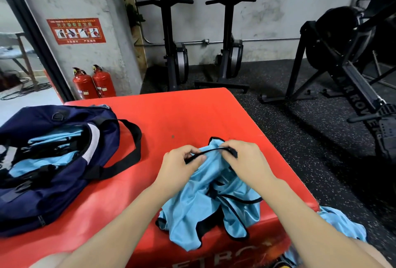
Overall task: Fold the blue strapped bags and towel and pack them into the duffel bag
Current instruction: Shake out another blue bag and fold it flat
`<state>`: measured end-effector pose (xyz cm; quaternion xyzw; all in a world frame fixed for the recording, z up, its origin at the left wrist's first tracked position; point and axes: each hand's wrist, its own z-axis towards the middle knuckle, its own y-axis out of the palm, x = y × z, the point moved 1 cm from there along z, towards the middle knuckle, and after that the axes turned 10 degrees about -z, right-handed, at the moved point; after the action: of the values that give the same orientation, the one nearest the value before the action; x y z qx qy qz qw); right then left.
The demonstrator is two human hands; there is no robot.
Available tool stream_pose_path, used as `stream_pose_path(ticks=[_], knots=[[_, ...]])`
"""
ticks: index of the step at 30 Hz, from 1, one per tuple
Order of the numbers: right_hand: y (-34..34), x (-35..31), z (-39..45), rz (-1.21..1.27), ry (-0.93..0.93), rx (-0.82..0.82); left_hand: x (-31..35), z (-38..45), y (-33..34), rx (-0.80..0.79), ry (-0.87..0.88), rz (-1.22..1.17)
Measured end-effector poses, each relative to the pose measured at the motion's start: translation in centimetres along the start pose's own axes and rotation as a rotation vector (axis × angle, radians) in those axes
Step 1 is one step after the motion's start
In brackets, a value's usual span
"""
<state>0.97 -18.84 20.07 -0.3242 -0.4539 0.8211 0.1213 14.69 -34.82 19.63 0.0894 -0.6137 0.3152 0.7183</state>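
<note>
A light blue bag with black straps [205, 214] lies crumpled on the red padded box [182, 113], its lower part hanging over the near edge. My left hand [182, 162] and my right hand [246, 158] both pinch its black strap at the top, holding it taut between them. The navy duffel bag [64, 160] lies open on the left of the box, with folded light blue fabric inside. More light blue fabric [342, 222] lies off the box's right side, low down.
Two red fire extinguishers [94, 83] stand by the concrete wall behind the box. Black exercise machines [227, 42] stand on the dark speckled floor behind and to the right. The duffel's black handle [132, 139] loops onto the red surface.
</note>
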Motion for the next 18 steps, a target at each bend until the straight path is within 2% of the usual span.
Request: stream_pose_path(ticks=[5,9,12,14,18], knots=[[-2.1,0.6,0.7,0.152,0.097,0.118,2.5,-0.9,-3.1,-0.034,-0.07,-0.127],[-5.3,0.2,1.5,0.135,0.132,0.154,5.4,-1.7,-6.1,-0.097,-0.114,-0.039],[-8.5,-0.6,2.1,0.047,0.159,0.143,8.1,-2.2,-8.6,-0.182,-0.091,0.131],[-10.8,-1.4,2.5,-0.018,0.166,0.149,9.9,-2.0,-10.1,-0.158,-0.03,0.29],[-15.4,-3.6,3.3,-0.079,0.126,0.169,14.3,-0.6,-13.1,0.044,0.13,0.459]])
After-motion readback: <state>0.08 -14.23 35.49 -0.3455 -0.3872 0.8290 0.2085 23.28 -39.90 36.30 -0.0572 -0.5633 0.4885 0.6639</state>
